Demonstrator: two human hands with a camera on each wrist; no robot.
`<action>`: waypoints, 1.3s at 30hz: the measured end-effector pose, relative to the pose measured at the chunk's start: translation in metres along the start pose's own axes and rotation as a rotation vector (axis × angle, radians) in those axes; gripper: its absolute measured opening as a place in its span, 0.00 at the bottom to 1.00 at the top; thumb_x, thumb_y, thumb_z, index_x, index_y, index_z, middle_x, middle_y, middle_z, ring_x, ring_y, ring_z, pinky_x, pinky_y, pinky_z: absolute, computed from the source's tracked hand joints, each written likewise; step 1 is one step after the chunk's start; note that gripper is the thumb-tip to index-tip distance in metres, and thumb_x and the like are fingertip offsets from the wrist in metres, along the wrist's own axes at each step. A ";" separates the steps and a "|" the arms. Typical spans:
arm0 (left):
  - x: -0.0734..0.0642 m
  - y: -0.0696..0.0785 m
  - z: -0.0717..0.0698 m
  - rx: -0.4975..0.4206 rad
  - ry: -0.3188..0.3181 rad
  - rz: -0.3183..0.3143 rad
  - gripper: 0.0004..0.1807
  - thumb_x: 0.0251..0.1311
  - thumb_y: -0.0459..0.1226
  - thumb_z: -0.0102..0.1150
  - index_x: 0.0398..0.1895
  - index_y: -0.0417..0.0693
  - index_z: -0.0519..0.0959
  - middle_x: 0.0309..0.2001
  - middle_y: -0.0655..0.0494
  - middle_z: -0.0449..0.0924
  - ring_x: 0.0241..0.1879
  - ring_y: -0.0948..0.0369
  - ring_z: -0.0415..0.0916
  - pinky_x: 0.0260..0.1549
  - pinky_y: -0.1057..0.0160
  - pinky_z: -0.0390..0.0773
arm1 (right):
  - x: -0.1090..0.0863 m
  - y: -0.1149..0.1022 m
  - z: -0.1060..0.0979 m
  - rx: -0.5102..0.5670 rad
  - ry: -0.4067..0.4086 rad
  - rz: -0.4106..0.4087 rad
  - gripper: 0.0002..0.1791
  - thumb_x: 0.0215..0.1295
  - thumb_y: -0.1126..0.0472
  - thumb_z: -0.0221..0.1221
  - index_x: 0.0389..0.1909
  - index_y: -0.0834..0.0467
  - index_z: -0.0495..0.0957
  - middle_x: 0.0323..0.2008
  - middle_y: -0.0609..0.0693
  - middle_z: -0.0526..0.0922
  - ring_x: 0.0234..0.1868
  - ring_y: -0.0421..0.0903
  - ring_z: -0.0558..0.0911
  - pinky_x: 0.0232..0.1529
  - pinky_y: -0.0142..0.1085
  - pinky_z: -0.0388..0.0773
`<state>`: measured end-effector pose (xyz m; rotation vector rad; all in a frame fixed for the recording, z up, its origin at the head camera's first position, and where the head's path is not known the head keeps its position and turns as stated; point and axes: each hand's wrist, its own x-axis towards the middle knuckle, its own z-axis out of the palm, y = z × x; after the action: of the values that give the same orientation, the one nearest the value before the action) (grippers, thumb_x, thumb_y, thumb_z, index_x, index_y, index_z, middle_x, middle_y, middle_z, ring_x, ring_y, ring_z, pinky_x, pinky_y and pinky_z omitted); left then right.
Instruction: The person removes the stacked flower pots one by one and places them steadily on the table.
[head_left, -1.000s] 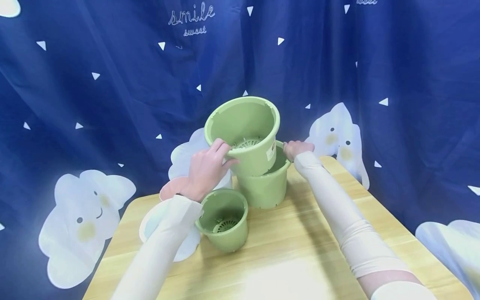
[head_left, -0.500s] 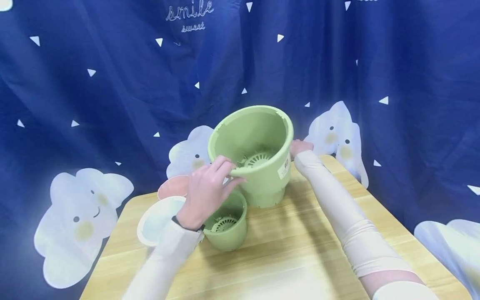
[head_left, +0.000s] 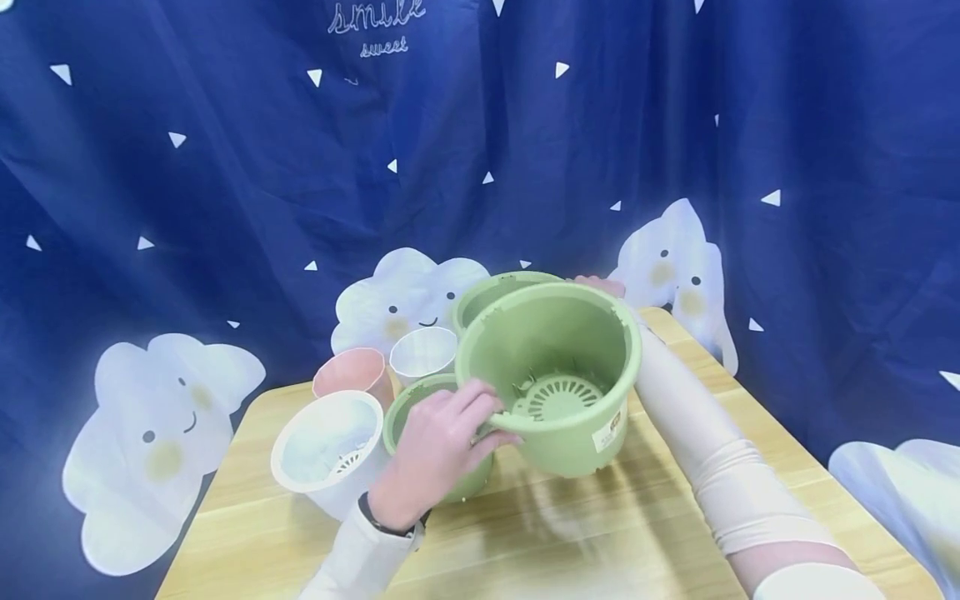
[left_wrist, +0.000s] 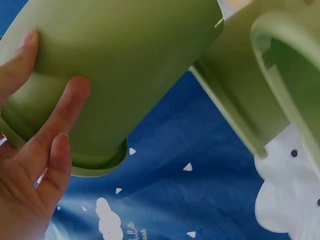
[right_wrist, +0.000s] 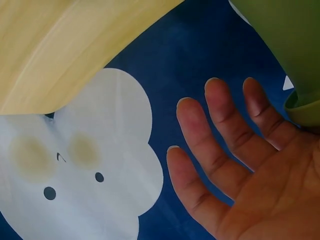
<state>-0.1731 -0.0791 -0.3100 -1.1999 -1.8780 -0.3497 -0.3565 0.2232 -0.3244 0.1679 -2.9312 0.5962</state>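
Observation:
My left hand (head_left: 442, 433) pinches the near rim of a large green plant pot (head_left: 551, 342), which hangs tilted above the table with its slotted bottom and a white label showing. In the left wrist view, several fingers (left_wrist: 70, 107) lie along that pot's outer wall. Behind it stands another large green plant pot (head_left: 487, 296), partly hidden. At its right rim is my right hand (head_left: 600, 286). The right wrist view has the right-hand fingers (right_wrist: 220, 120) loosely extended, with the rear pot's rim (right_wrist: 306, 111) running in beside the index finger; the thumb is hidden.
A smaller green pot (head_left: 427, 390) stands left of the held one, partly behind my left hand. Further left are a white pot (head_left: 326, 437), a pink pot (head_left: 352, 372) and a small white pot (head_left: 422, 354). The wooden table (head_left: 570, 550) ends before a blue curtain (head_left: 585, 150).
My left hand has pulled the large green pot out of the rear green pot, bringing it toward me and to the right. The right hand has stayed at the rear pot's rim.

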 end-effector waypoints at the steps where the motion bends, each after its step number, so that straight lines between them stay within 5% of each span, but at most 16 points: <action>1: -0.002 0.002 0.002 -0.007 -0.006 0.001 0.22 0.44 0.52 0.78 0.36 0.51 0.81 0.38 0.63 0.82 0.24 0.67 0.74 0.25 0.73 0.73 | 0.011 0.001 0.002 -0.113 0.011 0.052 0.22 0.76 0.53 0.41 0.27 0.56 0.79 0.27 0.56 0.84 0.29 0.50 0.82 0.32 0.46 0.80; 5: -0.012 0.008 0.010 -0.018 -0.042 0.001 0.23 0.43 0.52 0.79 0.36 0.52 0.80 0.39 0.65 0.81 0.23 0.66 0.72 0.26 0.73 0.72 | 0.034 0.007 0.009 -0.146 -0.139 0.135 0.33 0.81 0.47 0.28 0.51 0.62 0.81 0.52 0.65 0.86 0.53 0.62 0.85 0.50 0.62 0.80; 10: -0.026 0.014 0.022 -0.006 -0.112 -0.004 0.24 0.44 0.54 0.79 0.36 0.53 0.79 0.40 0.66 0.80 0.22 0.66 0.70 0.27 0.71 0.73 | 0.040 0.010 0.010 -0.164 -0.159 0.171 0.38 0.81 0.46 0.23 0.65 0.63 0.75 0.65 0.66 0.79 0.66 0.66 0.79 0.61 0.66 0.74; 22: -0.054 0.024 0.044 0.004 -0.145 -0.024 0.24 0.43 0.59 0.76 0.34 0.56 0.78 0.37 0.69 0.78 0.20 0.69 0.67 0.24 0.76 0.69 | 0.040 0.004 0.005 -0.182 -0.161 0.171 0.38 0.81 0.46 0.23 0.68 0.65 0.72 0.68 0.67 0.76 0.68 0.67 0.76 0.65 0.65 0.72; 28: -0.066 0.035 0.062 -0.016 -0.216 -0.046 0.23 0.46 0.58 0.76 0.36 0.56 0.78 0.38 0.68 0.77 0.22 0.69 0.69 0.28 0.73 0.72 | 0.039 0.005 0.007 -0.192 -0.170 0.176 0.38 0.80 0.46 0.21 0.70 0.63 0.70 0.70 0.66 0.73 0.71 0.67 0.73 0.66 0.67 0.69; 39: -0.068 0.045 0.086 0.039 -0.279 -0.136 0.20 0.52 0.55 0.74 0.36 0.56 0.76 0.37 0.67 0.72 0.27 0.71 0.74 0.34 0.72 0.75 | 0.042 0.008 0.007 -0.200 -0.193 0.177 0.37 0.81 0.47 0.22 0.70 0.64 0.71 0.70 0.66 0.74 0.70 0.66 0.74 0.65 0.65 0.72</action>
<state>-0.1677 -0.0442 -0.4225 -1.1441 -2.2031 -0.2259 -0.3995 0.2248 -0.3272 -0.0610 -3.1925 0.3200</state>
